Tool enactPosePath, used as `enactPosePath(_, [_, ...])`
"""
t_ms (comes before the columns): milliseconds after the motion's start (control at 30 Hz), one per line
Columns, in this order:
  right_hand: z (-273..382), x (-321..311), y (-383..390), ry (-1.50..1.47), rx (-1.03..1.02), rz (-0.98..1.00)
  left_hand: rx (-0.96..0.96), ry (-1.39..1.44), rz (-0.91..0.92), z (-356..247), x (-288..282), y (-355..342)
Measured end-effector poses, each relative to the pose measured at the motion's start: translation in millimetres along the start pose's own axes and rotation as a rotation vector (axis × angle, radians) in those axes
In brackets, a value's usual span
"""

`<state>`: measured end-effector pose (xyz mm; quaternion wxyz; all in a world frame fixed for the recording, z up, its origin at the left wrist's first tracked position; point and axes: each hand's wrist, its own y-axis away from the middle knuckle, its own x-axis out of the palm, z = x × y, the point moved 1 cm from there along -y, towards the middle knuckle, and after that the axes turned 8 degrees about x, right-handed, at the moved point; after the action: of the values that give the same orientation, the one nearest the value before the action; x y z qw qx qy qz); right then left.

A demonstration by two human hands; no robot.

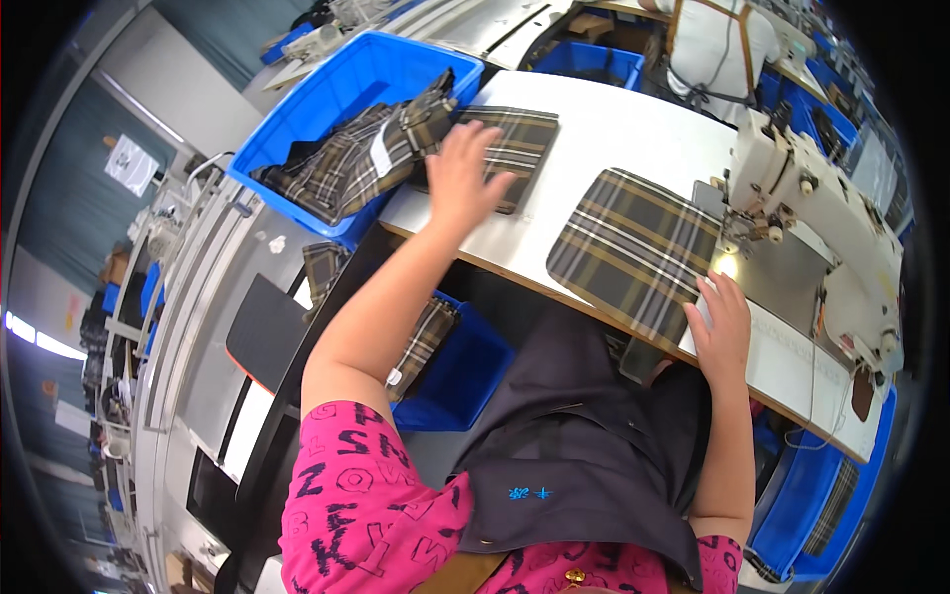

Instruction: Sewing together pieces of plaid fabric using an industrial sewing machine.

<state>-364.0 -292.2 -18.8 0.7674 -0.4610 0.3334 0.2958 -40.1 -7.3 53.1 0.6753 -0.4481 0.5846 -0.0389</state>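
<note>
My left hand (463,180), fingers spread, is over the left edge of a dark plaid fabric piece (522,147) at the table's far left corner. Whether it touches the cloth I cannot tell. A larger plaid panel (633,252) with rounded corners lies flat in front of the sewing machine (816,193), its right edge close to the lit needle area. By that panel's lower right edge, my right hand (722,325) rests with its fingers stretched out on the table. Neither hand has anything in its grip.
The white table (604,119) carries the work. A blue bin (341,84) at the left holds crumpled plaid cloth (346,163). Below the table edge sits another blue bin (460,371) with plaid pieces. More blue bins (816,515) stand at the lower right. A person (717,49) sits beyond the table.
</note>
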Motion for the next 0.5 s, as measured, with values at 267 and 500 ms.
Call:
enactPosePath(267, [6.5,0.0,-1.3,0.088,0.013,0.037,-0.321,-0.249,-0.039,106.9,-53.3,48.5])
enactPosePath(500, [-1.7,4.1,0.5,0.117,0.027,0.051,-0.469,0.036,-0.204,141.4,-57.4,43.2])
